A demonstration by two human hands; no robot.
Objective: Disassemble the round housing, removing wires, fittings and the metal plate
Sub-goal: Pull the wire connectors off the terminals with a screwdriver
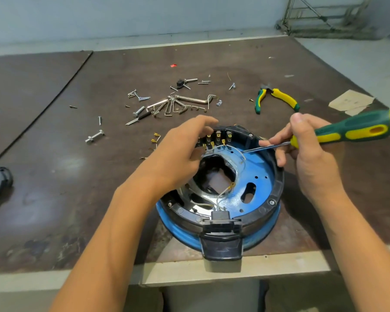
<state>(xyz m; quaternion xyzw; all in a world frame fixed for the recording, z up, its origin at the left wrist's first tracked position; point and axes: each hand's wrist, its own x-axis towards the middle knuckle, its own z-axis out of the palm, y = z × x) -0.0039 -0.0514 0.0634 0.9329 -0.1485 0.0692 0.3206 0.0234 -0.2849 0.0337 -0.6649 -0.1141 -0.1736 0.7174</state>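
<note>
With the round housing point(279, 176) at the near edge of the worktop point(99, 199), plug socket towards the body. Right hand point(313, 158) wrapped round the green-and-yellow screwdriver point(351, 131), blade tip among the white wires point(239, 152) just beside the brass terminals point(221, 137). Left hand point(178, 154) curled over the far-left rim by those terminals; pinching a connector or not, cannot tell. Probably freeing a spade connector: lever at the brass sleeve, never the wire; pull straight along the tab; steady the rim against sliding; keep the blade off the blue metal plate point(260, 176).
</note>
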